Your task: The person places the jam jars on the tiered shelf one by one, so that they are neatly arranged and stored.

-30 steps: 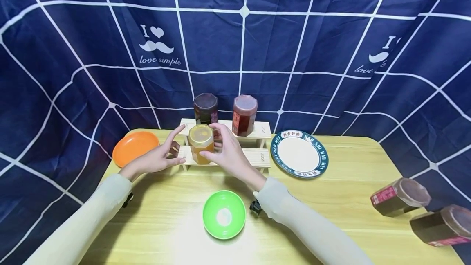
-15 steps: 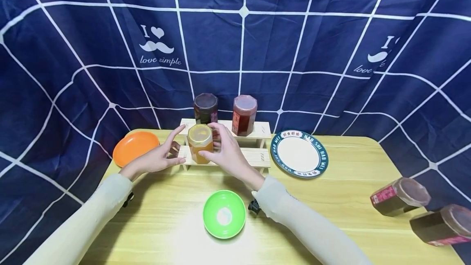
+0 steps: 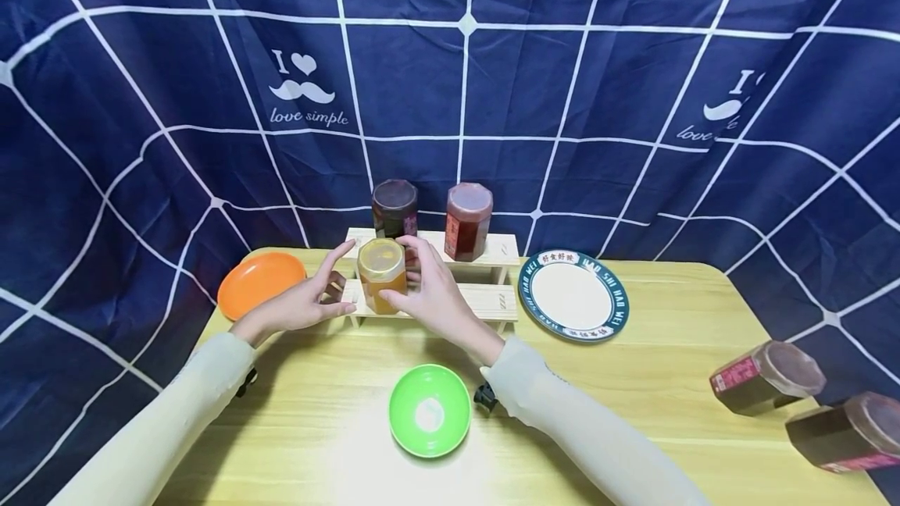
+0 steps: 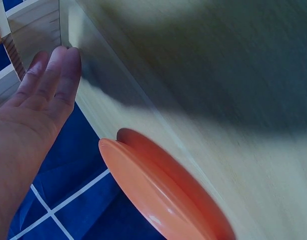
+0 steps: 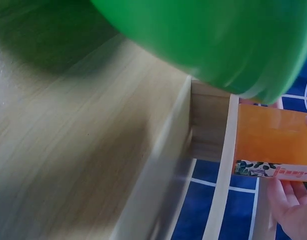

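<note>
A jar with amber contents and a yellowish lid (image 3: 383,278) stands on the lower step of the wooden two-step rack (image 3: 485,301), near its left end. My right hand (image 3: 439,299) grips this jar from the right, thumb in front and fingers behind; in the right wrist view the amber jar (image 5: 273,137) shows a patterned label. My left hand (image 3: 302,304) is held beside the rack's left end, thumb and fingers apart, holding nothing. In the left wrist view the left hand's fingers (image 4: 46,85) are extended near the rack; whether they touch it I cannot tell.
On the upper step stand a dark jar (image 3: 394,208) and a red jar (image 3: 468,221). An orange plate (image 3: 260,285) lies left, a green bowl (image 3: 430,443) in front, a blue-rimmed plate (image 3: 619,299) right. Two dark jars (image 3: 745,393) lie tilted at the far right.
The amber jar has shifted slightly left on the lower step, with my right hand following it. The left hand looks nearly still.
</note>
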`<state>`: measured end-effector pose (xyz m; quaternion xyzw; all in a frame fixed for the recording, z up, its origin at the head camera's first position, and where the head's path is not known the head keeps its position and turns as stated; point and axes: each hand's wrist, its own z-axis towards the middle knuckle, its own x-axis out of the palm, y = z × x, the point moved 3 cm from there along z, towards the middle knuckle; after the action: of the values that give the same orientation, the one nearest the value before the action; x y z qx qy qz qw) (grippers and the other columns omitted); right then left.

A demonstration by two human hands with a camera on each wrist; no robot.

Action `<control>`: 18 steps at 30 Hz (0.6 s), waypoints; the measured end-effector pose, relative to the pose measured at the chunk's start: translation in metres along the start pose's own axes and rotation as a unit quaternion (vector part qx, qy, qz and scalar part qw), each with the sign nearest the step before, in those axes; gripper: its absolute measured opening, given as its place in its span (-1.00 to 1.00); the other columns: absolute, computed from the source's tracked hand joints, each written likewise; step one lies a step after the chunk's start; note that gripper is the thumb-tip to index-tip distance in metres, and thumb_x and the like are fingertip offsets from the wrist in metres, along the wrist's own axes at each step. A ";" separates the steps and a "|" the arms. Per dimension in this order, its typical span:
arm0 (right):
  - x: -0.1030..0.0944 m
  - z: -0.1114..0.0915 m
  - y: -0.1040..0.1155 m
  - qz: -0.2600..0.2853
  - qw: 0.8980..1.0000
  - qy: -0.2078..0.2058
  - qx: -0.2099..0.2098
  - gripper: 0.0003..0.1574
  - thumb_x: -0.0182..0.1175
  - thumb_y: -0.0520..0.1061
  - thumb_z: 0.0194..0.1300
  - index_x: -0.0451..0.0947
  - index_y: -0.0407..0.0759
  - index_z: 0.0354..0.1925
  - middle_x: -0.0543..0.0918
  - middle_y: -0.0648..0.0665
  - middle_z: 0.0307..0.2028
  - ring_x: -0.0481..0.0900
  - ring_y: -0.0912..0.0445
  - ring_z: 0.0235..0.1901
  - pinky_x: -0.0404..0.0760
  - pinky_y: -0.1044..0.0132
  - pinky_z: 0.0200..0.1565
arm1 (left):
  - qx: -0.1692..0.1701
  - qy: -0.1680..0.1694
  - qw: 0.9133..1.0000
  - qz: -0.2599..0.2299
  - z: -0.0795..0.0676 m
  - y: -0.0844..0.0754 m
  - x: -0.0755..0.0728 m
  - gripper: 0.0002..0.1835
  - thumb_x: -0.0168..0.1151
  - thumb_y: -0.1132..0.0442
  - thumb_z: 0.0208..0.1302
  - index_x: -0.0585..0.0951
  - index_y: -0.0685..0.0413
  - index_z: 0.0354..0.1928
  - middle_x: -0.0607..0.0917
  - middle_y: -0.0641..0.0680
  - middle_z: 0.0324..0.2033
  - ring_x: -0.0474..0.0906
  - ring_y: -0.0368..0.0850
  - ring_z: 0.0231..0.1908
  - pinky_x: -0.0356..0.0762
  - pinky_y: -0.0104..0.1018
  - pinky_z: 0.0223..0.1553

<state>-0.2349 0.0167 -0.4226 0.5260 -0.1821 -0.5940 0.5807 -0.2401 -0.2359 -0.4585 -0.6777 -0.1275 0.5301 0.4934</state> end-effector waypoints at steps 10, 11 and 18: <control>-0.007 -0.006 0.004 -0.025 1.000 0.001 -0.009 0.10 0.56 -0.29 0.25 0.22 -0.13 0.60 0.50 -0.24 0.31 0.54 -0.07 0.30 0.60 -0.03 0.29 | -0.001 0.000 1.000 0.001 0.001 -0.001 0.000 0.15 0.44 0.27 0.52 -0.25 -0.13 0.77 0.61 0.22 -0.04 0.62 0.14 0.03 0.52 0.25 0.19; -0.008 -0.006 0.006 -0.022 1.000 -0.001 -0.010 0.10 0.56 -0.29 0.26 0.22 -0.12 0.60 0.50 -0.24 0.31 0.54 -0.06 0.31 0.60 -0.03 0.29 | -0.001 -0.001 1.000 0.001 0.001 -0.001 0.000 0.15 0.44 0.27 0.52 -0.24 -0.13 0.77 0.62 0.22 -0.05 0.62 0.14 0.03 0.52 0.25 0.19; -0.018 -0.011 0.010 -0.008 1.000 -0.013 -0.001 0.05 0.55 -0.27 0.30 0.24 -0.10 0.59 0.50 -0.19 0.33 0.53 0.00 0.32 0.61 0.07 0.27 | -0.003 -0.002 1.000 0.003 0.001 -0.002 -0.002 0.15 0.45 0.28 0.51 -0.23 -0.14 0.77 0.63 0.19 -0.11 0.62 0.12 -0.01 0.54 0.20 0.15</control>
<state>-0.2249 0.0345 -0.4115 0.5195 -0.1849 -0.6058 0.5736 -0.2406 -0.2354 -0.4555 -0.6786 -0.1282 0.5323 0.4896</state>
